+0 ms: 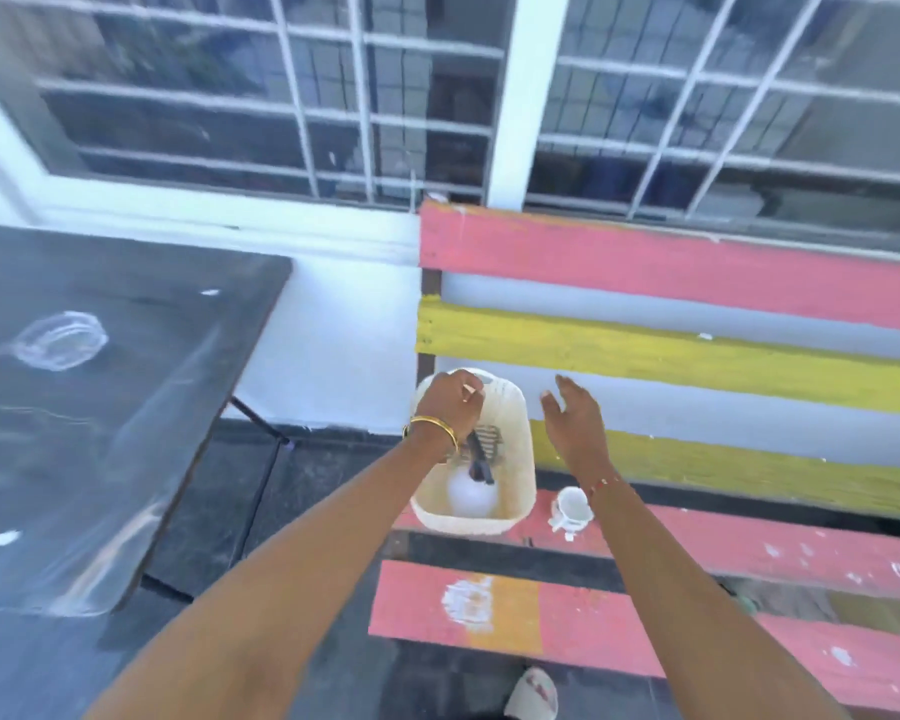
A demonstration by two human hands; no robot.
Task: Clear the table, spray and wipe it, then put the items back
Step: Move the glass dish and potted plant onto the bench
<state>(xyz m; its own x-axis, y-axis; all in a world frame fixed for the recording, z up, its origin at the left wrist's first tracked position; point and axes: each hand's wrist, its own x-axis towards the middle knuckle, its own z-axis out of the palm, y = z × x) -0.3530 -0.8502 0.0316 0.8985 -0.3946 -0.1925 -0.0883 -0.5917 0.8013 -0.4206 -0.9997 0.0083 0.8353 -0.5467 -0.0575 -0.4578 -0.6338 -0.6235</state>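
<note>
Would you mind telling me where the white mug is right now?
In the head view, the mug stands on the bench seat's pink back slat, just right of the basket and below the right hand.

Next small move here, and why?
Probably lift the basket toward the table. The left hand grips its rim, the right hand hovers open beside it, and the basket and mug sit on the bench, off the table.
</note>
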